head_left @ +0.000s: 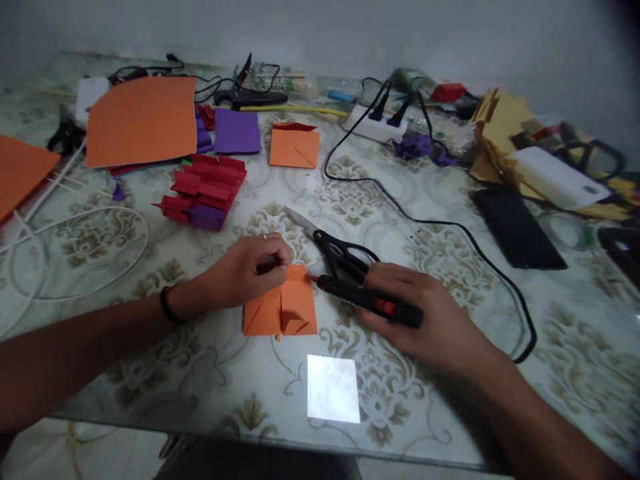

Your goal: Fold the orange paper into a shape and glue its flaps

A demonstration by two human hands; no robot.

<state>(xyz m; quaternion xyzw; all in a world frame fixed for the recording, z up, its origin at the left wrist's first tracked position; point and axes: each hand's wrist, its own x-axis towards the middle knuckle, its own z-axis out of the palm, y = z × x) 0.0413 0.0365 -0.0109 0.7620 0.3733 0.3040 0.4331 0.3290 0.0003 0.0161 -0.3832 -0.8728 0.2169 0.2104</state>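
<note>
My left hand (250,270) is closed, thumb and fingers pinched at the upper edge of a folded orange paper piece (265,319). This piece lies on the table with flaps along its lower part. My right hand (415,313) grips a black glue gun (350,291) with a red part on its side. The gun's tip points left and is at the paper's upper right edge; whether it touches cannot be made out. Black-handled scissors (335,248) lie partly behind the gun, blades toward the upper left.
Red folded paper pieces (210,187), a purple square (237,131) and another folded orange piece (294,148) lie farther back. Large orange sheets (143,123) are at left. A black cord (450,223) loops at right from a power strip (376,125), near a phone (517,228).
</note>
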